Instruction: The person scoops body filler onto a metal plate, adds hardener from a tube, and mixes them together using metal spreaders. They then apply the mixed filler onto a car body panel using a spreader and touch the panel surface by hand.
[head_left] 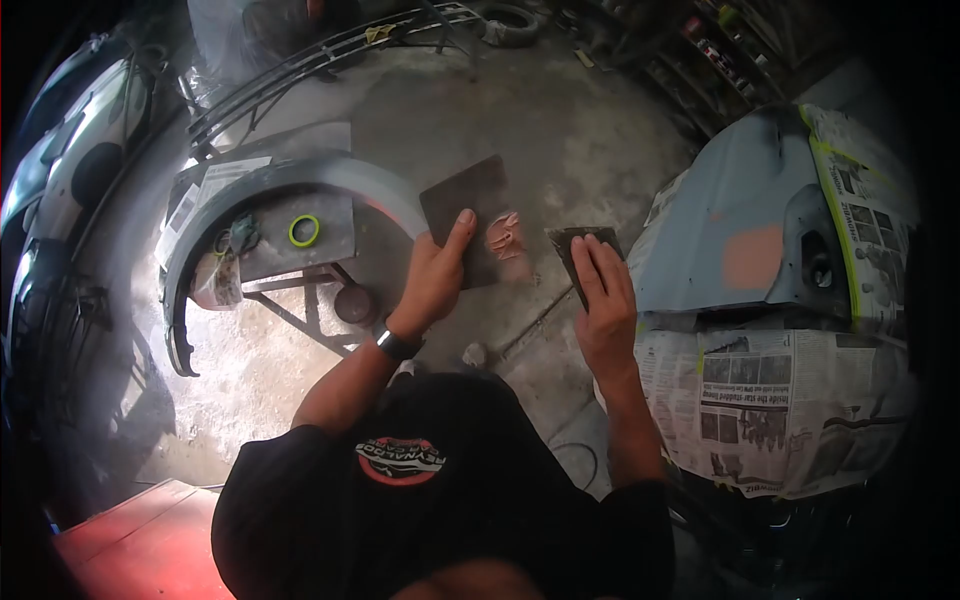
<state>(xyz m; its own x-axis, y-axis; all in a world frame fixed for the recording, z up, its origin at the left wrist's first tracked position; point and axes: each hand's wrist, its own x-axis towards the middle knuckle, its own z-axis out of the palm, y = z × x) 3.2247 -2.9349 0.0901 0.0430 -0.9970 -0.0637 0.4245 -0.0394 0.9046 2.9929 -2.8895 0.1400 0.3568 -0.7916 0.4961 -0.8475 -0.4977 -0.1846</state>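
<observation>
My left hand (432,278) grips a dark flat mixing board (468,194) by its near edge, thumb on top. A smeared lump of pinkish body filler (505,236) lies on the board's right side. To the right, my right hand (606,295) is closed on a dark, flat spreader (566,252), fingers laid along its face. The spreader is apart from the board. Right of that hand is a grey-blue car body panel (690,240) with a pinkish filler patch (752,258) on it.
Newspaper (745,400) and yellow-green tape (832,200) cover areas around the panel. At left, a grey curved fender (195,255) rests on a stand with a green tape roll (304,231). A metal rack (330,58) stands behind; a red surface (150,540) is lower left.
</observation>
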